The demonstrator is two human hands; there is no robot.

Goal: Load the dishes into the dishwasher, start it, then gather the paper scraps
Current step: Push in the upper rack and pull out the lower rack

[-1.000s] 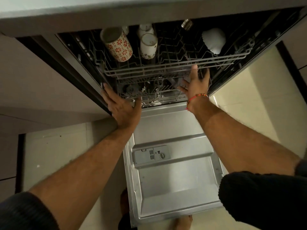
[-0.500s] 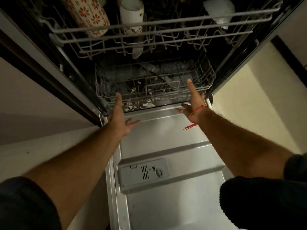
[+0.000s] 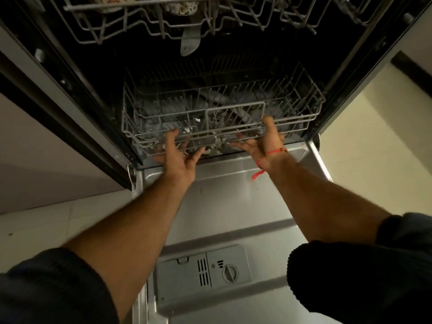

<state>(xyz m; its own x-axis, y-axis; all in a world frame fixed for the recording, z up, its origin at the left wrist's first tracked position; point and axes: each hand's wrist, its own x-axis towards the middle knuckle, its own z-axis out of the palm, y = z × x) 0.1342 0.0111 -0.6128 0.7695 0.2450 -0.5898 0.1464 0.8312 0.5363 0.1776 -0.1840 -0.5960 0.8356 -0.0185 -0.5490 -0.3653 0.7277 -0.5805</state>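
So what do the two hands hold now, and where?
Both the left hand and the right hand are at the lower rack, on its front wires; whether they grip cannot be told.

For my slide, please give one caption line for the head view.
Both hands, left and right, reach the lower rack front above the open dishwasher door.

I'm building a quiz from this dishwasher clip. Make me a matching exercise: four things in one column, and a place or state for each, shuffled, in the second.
Things
1. lower rack
2. upper rack
3. detergent dispenser
4. red thread bracelet

Places or states
A. set into the lowered door's inner panel
B. on the right wrist
C. at the top edge of the view, above the hands
D. both hands at its front wires

Pairs: 1-D, 2-C, 3-A, 4-B
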